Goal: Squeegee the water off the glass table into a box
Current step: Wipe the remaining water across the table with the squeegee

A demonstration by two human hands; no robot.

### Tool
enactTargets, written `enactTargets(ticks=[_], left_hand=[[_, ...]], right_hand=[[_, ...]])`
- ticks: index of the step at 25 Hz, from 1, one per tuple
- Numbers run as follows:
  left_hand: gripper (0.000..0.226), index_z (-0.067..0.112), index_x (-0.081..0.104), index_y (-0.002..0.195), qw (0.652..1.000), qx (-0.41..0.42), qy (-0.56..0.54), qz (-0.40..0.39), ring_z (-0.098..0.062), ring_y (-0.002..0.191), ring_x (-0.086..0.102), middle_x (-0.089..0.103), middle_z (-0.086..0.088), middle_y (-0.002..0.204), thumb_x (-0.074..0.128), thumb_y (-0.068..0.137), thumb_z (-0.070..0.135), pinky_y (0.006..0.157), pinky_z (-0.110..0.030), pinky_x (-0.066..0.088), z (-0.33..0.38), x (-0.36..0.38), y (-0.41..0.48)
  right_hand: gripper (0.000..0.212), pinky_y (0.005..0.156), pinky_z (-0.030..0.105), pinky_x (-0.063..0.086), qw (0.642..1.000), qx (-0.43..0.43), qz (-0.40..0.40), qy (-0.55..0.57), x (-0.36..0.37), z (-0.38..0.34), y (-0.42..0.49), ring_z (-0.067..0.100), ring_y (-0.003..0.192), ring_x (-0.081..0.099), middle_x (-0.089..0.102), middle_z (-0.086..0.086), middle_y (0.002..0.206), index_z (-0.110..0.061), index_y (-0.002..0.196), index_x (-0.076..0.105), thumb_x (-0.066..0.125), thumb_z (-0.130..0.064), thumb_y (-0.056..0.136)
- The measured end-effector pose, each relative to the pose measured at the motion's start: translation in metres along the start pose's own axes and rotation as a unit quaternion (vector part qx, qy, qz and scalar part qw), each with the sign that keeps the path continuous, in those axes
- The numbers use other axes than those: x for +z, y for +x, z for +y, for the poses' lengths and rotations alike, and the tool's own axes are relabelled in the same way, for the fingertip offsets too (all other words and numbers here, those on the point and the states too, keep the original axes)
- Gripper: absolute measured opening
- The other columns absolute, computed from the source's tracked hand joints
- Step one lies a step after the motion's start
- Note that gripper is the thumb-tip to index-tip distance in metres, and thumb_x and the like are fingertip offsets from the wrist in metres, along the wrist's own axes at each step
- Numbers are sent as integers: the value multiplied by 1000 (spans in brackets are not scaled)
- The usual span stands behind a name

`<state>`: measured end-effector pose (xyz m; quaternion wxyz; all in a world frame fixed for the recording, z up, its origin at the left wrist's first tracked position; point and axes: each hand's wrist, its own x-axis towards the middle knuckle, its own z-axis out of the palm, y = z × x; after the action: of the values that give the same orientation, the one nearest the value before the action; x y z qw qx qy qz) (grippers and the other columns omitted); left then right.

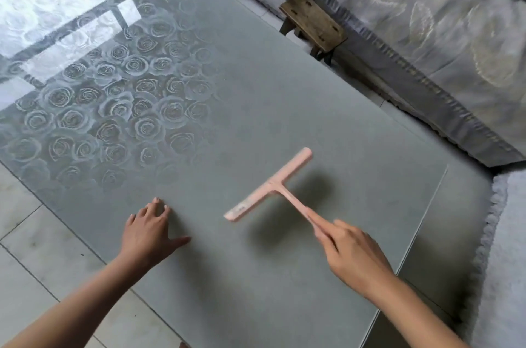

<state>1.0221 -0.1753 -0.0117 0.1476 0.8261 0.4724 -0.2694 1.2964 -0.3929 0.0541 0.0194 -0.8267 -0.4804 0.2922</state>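
The squeegee (272, 186), pink and T-shaped, is being held over the near part of the table (256, 97), toward six o'clock in the view. Its blade is being kept slantwise, one end pointing to one o'clock and the other to seven, and the handle is being run out toward four o'clock. The end of that handle is being gripped by the right hand (351, 251), fingers curled round it and one finger stretched along it. A soft shadow (308, 191) is being thrown on the glass beside the tool. Whether the blade is touching the glass cannot be told.

At eight o'clock of the squeegee, well apart from it, the left hand (148, 231) is being rested on the glass near the table's edge. Its fingers are being kept straight and spread, the thumb pointing to three o'clock, and nothing is being held.

At ten o'clock a pattern of roses (119, 108) is being shown in the glass, and at eleven a bright reflection (42, 6) is being carried by it. Between twelve and one o'clock, off the far edge, a wooden stool (313, 24) is being stood just beside a pale cloth (427, 43) draped across two o'clock. A white rug (509, 234) is being seen at four o'clock, and pale tiles (25, 248) at eight.
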Motion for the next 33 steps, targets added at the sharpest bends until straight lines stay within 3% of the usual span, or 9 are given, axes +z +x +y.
enactTargets(ticks=[3,9,14,16,19,23,26,29,33], left_hand=[[82,28,40,144,1000,21,-17,2,-21,134,39,26,-1,155,54,76,73,106,-29,32,-8,-7,2],[75,36,40,142,1000,0,-30,6,-16,133,39,27,5,153,52,77,73,103,-26,36,-8,-3,4],[58,28,54,132,992,-8,-120,25,-16,130,41,37,4,144,59,83,58,100,-30,41,-14,-6,9],[50,18,60,124,978,-28,-191,83,-21,127,45,41,-3,141,67,83,44,94,-37,46,-16,-5,9],[70,8,48,136,966,-96,-193,143,-31,134,37,33,-15,149,73,78,40,98,-45,43,-21,-5,19],[104,6,11,151,974,-181,-129,38,-29,147,6,-1,-17,159,55,80,67,116,-41,20,-33,0,32],[109,4,7,151,977,-189,-101,-16,-29,148,-3,-8,-17,159,47,78,75,118,-44,13,-31,0,36],[107,6,10,151,982,-177,-66,-4,-27,148,0,-3,-16,160,44,78,77,119,-42,12,-37,0,40],[99,12,16,150,987,-155,-51,9,-22,148,9,4,-11,160,38,80,77,118,-35,16,-48,-1,41]], right_hand=[[54,78,36,42,998,39,-58,-8,8,-4,-15,24,94,58,54,0,94,-62,139,6,32,-38,99],[50,78,38,43,999,-38,-19,18,1,-90,111,37,98,56,57,14,102,-46,145,22,35,-29,99],[52,73,36,42,998,-26,-40,-31,-22,-49,56,26,92,58,54,1,91,-62,138,11,33,-38,98],[53,78,34,43,997,-10,-75,-34,-18,-46,51,24,97,58,55,0,98,-64,138,8,33,-40,98],[53,80,37,43,994,-81,-69,-23,-10,-97,117,32,99,57,57,9,102,-53,144,15,35,-31,99],[49,83,41,45,988,-136,-63,-20,-20,-151,191,38,104,55,61,15,111,-45,143,27,38,-29,98],[51,77,41,47,985,-153,-53,-64,-39,-108,163,32,96,57,60,7,98,-54,140,19,38,-34,97],[51,78,37,45,986,-117,-94,-69,-48,-90,144,25,94,58,59,2,93,-57,140,21,38,-35,97],[51,80,39,45,978,-178,-86,-71,-24,-169,201,34,101,56,61,13,105,-46,143,27,40,-29,98]])
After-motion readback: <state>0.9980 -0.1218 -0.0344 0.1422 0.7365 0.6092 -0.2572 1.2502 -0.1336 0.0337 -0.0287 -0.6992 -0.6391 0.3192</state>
